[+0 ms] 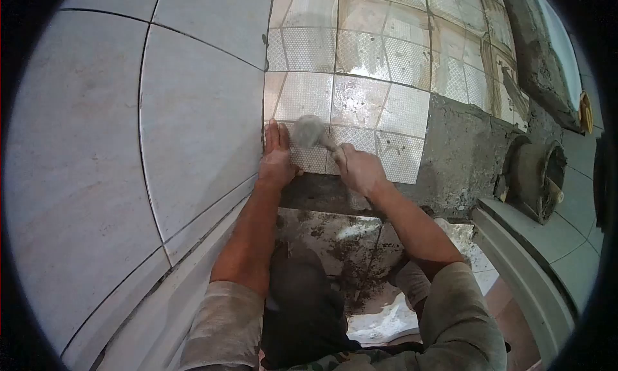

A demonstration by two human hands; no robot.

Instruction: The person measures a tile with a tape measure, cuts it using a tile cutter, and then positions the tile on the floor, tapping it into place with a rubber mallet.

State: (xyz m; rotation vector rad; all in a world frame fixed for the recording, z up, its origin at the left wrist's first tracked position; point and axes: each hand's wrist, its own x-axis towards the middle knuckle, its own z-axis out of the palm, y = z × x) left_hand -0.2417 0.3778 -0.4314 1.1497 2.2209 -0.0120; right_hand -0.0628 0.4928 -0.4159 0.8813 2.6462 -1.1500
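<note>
Patterned floor tiles (402, 110) lie in rows up against the tiled wall on the left. My left hand (278, 160) rests on the edge of the nearest left tile, beside the wall, with its fingers stretched out. In my right hand (356, 168) is the handle of a mallet, its fingers wrapped round it. The mallet's rounded grey head (309, 131) is over the same tile, just right of my left fingers; whether it touches the surface I cannot tell.
Grey mortar (460, 155) spreads right of the tiles. A mortar-caked bucket (531, 175) lies at the right, near a white door frame (521, 258). Large wall tiles (199, 126) rise at the left. Below the tile edge is a stained floor (331, 236).
</note>
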